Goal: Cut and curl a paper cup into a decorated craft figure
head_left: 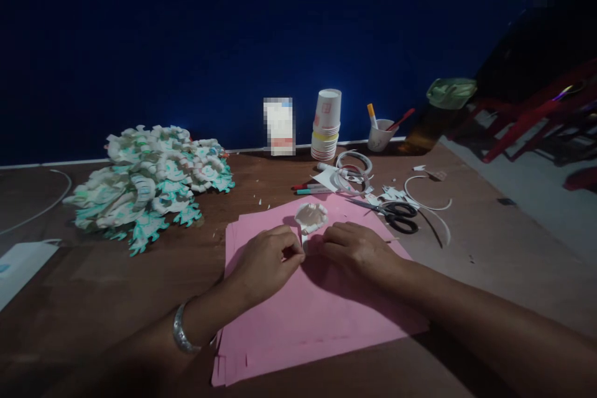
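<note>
A small white paper cutout point(311, 216) with curled edges, looking like a piece of a cut paper cup, stands over a stack of pink paper sheets point(321, 317). My left hand point(270, 256) has thumb and forefinger pinched at the lower end of its white strip. On the other side my right hand point(357, 245) is closed, fingers curled down against the same piece. Its fingertips are partly hidden. Black-handled scissors point(396, 214) lie just beyond my right hand, over the sheets' far right corner.
A heap of white and teal paper cutouts point(158, 183) is at left. Stacked paper cups point(326, 121), a cup with markers point(381, 135) and a blurred white box point(280, 126) line the back. Paper rings point(352, 177) and scraps point(396, 194) lie right of centre; red stools point(527, 112) stand beyond.
</note>
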`<state>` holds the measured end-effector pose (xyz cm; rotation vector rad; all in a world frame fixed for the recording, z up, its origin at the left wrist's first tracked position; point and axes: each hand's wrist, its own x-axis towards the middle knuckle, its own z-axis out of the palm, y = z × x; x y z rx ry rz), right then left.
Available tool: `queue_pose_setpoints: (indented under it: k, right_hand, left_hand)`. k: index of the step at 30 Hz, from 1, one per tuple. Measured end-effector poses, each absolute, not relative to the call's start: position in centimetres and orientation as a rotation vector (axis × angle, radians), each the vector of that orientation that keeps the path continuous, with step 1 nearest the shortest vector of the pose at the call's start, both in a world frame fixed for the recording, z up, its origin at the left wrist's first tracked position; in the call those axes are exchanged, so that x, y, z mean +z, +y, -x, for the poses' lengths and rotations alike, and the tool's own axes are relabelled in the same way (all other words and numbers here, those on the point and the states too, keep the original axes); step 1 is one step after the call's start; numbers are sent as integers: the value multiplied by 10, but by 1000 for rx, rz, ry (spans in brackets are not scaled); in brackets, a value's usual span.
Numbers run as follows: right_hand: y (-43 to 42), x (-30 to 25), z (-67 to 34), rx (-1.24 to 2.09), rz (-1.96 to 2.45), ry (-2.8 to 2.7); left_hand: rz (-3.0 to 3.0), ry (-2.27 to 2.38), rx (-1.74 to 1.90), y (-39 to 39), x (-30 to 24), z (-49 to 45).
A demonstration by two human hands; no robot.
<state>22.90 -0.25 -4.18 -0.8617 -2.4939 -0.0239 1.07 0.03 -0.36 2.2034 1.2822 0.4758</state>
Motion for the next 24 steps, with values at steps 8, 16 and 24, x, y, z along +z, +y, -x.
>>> queue_pose_setpoints:
  k: [8, 16, 24]
  right_hand:
    - [-6, -41, -226, -157, 655, -2531]
    - [-6, -46, -220, -153, 685, -2481]
    - [-6, -52, -217, -180, 683, -2472]
  left_hand:
    - [-2218, 1379, 378, 2, -3, -14]
    - [-2229, 1392, 302, 6, -4, -11]
    - [-2210, 1416, 252, 7, -1, -12]
